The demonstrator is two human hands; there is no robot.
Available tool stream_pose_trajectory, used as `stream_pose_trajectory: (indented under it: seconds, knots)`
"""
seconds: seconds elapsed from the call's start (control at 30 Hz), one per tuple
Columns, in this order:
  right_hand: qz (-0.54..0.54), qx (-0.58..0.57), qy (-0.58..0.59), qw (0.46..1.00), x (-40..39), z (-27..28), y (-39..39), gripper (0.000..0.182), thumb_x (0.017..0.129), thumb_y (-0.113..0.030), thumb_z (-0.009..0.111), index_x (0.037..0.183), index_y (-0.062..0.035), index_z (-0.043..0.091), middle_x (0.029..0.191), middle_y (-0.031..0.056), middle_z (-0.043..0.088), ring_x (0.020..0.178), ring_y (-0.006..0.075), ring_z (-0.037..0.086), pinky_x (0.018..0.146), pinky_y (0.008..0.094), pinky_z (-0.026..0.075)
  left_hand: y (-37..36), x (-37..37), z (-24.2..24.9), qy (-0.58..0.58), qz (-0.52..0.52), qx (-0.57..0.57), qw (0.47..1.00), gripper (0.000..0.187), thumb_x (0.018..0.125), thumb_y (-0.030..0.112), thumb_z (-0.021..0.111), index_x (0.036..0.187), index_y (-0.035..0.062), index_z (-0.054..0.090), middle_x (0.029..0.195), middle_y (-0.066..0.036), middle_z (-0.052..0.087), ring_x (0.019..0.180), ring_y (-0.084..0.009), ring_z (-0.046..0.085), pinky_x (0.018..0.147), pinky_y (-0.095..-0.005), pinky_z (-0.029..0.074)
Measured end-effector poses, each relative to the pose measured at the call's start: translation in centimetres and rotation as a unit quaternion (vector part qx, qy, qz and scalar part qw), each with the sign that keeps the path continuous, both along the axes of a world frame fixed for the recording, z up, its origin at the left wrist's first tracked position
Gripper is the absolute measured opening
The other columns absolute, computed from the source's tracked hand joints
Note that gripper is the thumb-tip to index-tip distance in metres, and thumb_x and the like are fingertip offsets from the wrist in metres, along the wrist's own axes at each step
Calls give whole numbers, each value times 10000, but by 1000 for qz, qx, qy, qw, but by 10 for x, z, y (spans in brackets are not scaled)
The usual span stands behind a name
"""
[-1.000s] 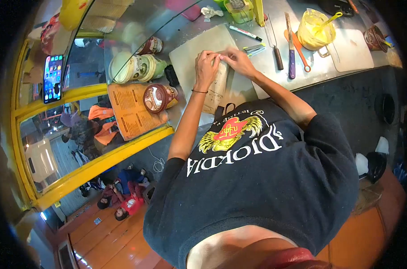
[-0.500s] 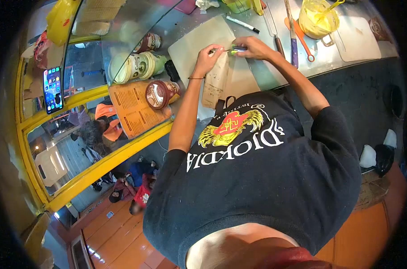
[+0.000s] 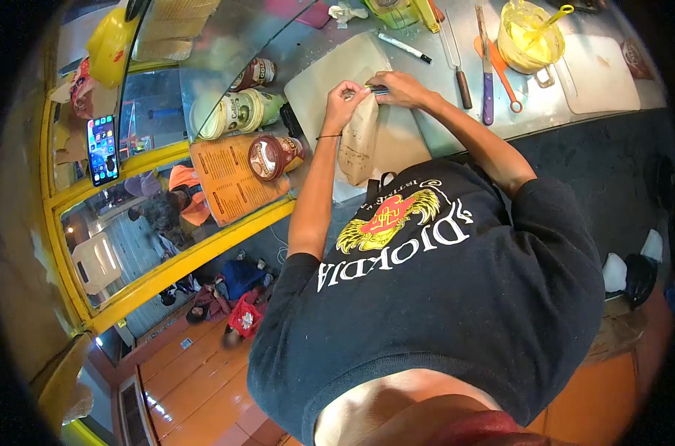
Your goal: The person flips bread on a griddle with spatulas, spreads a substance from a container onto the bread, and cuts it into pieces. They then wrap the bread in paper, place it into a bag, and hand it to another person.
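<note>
A long brown paper bag (image 3: 358,149) with dark stains lies on a pale board (image 3: 319,78), its far end gathered between my two hands. My left hand (image 3: 342,105) pinches that end with thumb and fingers. In my right hand (image 3: 400,89) is a small stapler (image 3: 380,90), dark with a bit of green, held right at the bag's end. My fingers hide most of the stapler and its jaws. Brown paper (image 3: 400,141) lies under and to the right of the bag.
Right of the board lie a marker (image 3: 404,47), a carving fork (image 3: 463,89), a purple-handled knife (image 3: 488,97) and an orange spoon (image 3: 510,93). Beyond stand a yellow sauce tub (image 3: 530,37) and a white cutting board (image 3: 599,74). To the left are tubs (image 3: 270,157) and a menu (image 3: 229,195).
My right hand has brought the stapler closer to my left fingers, onto the bag's end. The whole view has shifted slightly as my head moved.
</note>
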State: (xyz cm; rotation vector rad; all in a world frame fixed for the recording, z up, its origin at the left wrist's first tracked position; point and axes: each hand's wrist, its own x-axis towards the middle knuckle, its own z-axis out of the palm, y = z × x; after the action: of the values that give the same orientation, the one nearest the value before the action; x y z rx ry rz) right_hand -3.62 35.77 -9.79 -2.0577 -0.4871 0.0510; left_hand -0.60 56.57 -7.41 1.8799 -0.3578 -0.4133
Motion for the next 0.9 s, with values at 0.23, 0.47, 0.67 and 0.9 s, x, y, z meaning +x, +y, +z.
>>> stream_pose_trajectory:
  seconds: [0.23, 0.47, 0.67, 0.9]
  knots:
    - [49, -10, -39, 998, 3, -13, 0, 394, 781, -190, 652, 1141, -31, 629, 1103, 170, 633, 1039, 372, 595, 887, 447, 476, -9, -34, 26, -157, 63, 175, 970, 632, 729, 236, 833, 1212, -3, 503, 1105, -139, 615, 1011, -216, 594, 883, -327, 482]
    - [-66, -4, -136, 988, -23, 11, -22, 497, 769, -196, 719, 1223, -40, 590, 1154, 183, 594, 1096, 380, 555, 951, 434, 443, 33, -85, 56, -11, 35, 258, 966, 930, 695, 302, 830, 1408, -35, 339, 1310, -203, 541, 1191, -306, 543, 1014, -362, 429]
    - [-32, 25, 9, 999, -102, 51, -61, 235, 851, -140, 649, 1025, 18, 662, 909, 167, 667, 860, 262, 650, 775, 351, 502, 81, -93, 60, 315, 148, -112, 931, 599, 774, 222, 775, 1276, 28, 511, 1134, -85, 627, 977, -161, 640, 820, -352, 542]
    - [22, -87, 341, 936, -291, 40, -148, 194, 882, -159, 636, 938, 17, 695, 744, 100, 688, 661, 179, 642, 637, 320, 516, 185, -94, 181, 68, 312, 22, 947, 694, 734, 287, 791, 1311, 28, 505, 1137, -106, 619, 990, -208, 626, 760, -393, 558]
